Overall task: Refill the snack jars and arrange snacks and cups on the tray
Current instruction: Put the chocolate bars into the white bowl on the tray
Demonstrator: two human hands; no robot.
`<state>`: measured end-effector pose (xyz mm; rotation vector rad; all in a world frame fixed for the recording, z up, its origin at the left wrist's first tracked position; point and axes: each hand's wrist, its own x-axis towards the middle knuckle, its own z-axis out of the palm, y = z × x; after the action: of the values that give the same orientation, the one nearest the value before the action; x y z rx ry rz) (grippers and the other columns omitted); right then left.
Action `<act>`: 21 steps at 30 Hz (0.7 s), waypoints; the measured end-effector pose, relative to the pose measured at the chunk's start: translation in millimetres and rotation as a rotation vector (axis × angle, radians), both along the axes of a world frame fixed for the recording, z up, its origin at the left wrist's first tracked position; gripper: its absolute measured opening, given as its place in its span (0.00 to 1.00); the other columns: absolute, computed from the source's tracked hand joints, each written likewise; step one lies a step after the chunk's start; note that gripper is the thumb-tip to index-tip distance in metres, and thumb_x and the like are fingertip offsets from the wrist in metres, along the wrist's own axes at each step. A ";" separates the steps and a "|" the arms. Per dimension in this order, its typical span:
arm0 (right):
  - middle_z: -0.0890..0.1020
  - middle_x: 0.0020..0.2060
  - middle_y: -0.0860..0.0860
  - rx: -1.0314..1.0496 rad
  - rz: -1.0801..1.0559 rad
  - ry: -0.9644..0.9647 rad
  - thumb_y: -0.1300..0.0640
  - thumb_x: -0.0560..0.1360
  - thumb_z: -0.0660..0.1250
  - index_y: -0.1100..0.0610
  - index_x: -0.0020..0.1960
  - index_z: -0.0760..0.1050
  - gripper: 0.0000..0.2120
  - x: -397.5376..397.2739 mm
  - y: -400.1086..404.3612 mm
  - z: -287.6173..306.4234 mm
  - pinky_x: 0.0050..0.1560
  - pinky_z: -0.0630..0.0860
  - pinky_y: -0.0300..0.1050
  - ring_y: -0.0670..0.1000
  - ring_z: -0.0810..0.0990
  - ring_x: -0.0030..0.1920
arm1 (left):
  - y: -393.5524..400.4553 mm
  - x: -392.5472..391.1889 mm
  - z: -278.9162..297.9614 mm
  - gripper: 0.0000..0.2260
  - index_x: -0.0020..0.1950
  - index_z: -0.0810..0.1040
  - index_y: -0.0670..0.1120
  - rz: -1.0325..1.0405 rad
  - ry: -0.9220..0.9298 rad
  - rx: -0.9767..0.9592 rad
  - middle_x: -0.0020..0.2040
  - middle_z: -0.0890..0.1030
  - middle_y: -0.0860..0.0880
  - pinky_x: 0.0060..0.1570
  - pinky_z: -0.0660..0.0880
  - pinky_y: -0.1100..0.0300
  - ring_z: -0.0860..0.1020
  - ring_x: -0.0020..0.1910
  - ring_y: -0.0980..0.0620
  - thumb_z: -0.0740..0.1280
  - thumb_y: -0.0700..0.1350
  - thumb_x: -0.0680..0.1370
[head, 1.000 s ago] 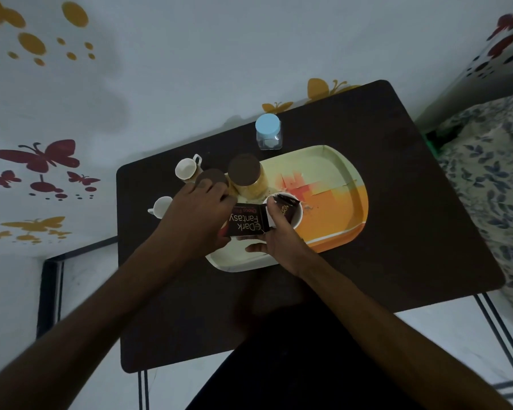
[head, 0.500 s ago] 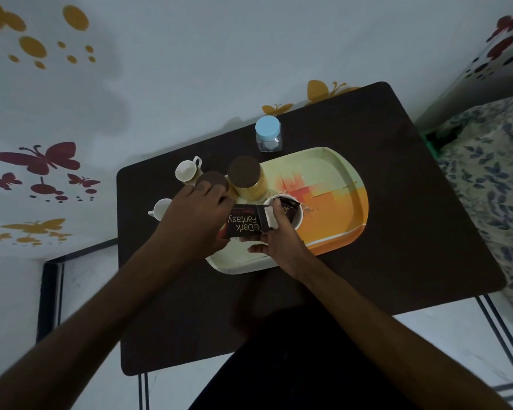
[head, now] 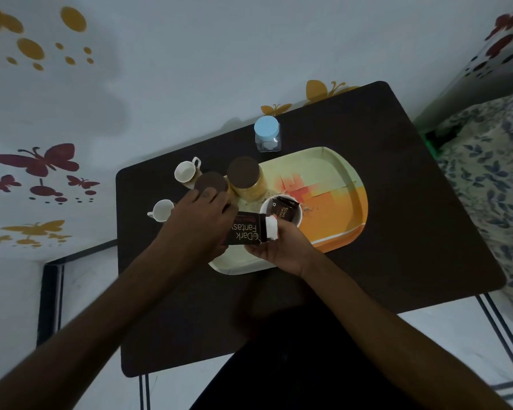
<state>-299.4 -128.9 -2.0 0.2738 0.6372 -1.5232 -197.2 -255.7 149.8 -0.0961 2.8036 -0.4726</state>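
- A dark brown table with rounded corners is seen from above; it stands close against a pale wall decorated with maroon and ochre butterfly stickers.
- Thin dark table legs are visible over a pale floor.
- A floral-patterned bedcover is noted at the right edge of the view, beside the table.
- A yellow-to-orange tray lies on the table, near its middle.
- A white bowl stands on the tray; a small dark snack packet lies inside it.
- A dark "Dark Fantasy" box is held over the near part of the tray, its white open end turned towards the bowl.
- Left hand: wrapped around the closed end of the box, fingers curled over it.
- Right hand: placed under the open end of the box, fingers curled beneath and thumb at the white flap; the box is gripped there.
- A brown-lidded jar with yellow contents stands at the tray's far left corner; a second brown lid is seen just beside it, partly covered by the left fingers.
- A clear jar with a blue lid stands on the table beyond the tray.
- Two white cups stand on the table left of the tray.
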 end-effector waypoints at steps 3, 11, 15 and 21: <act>0.81 0.54 0.58 -0.023 0.005 0.057 0.54 0.71 0.66 0.61 0.59 0.76 0.19 0.6 0.9 -0.4 0.54 0.80 0.53 0.57 0.80 0.54 | 0.2 0.6 0.9 0.28 0.52 0.82 0.39 -0.006 0.002 -0.002 0.47 0.81 0.40 0.39 0.76 0.50 0.80 0.44 0.39 0.82 0.51 0.57; 0.81 0.59 0.59 -0.181 0.075 0.105 0.48 0.56 0.85 0.63 0.64 0.74 0.42 2.2 -1.2 -1.6 0.56 0.80 0.53 0.58 0.80 0.58 | 0.9 -1.3 2.5 0.28 0.52 0.82 0.39 -0.022 -0.009 -0.020 0.48 0.81 0.40 0.41 0.77 0.49 0.80 0.45 0.40 0.82 0.51 0.57; 0.78 0.63 0.60 -0.206 0.113 0.040 0.46 0.73 0.69 0.61 0.68 0.73 0.29 -0.1 0.3 -2.8 0.63 0.74 0.61 0.63 0.71 0.69 | 0.8 -2.3 3.4 0.29 0.52 0.82 0.38 -0.018 -0.001 -0.001 0.47 0.81 0.39 0.39 0.77 0.48 0.80 0.43 0.38 0.82 0.50 0.57; 0.70 0.71 0.62 -0.280 0.129 -0.132 0.27 0.70 0.60 0.61 0.73 0.69 0.46 1.6 -4.3 2.2 0.74 0.57 0.66 0.63 0.65 0.74 | 0.3 -0.9 -0.5 0.29 0.54 0.81 0.39 -0.025 -0.011 -0.008 0.50 0.81 0.39 0.42 0.76 0.49 0.80 0.46 0.39 0.82 0.49 0.57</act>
<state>-297.8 -133.3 0.2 0.1157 0.3250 -1.4365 -198.2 -255.4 149.3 -0.0596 2.7954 -0.4894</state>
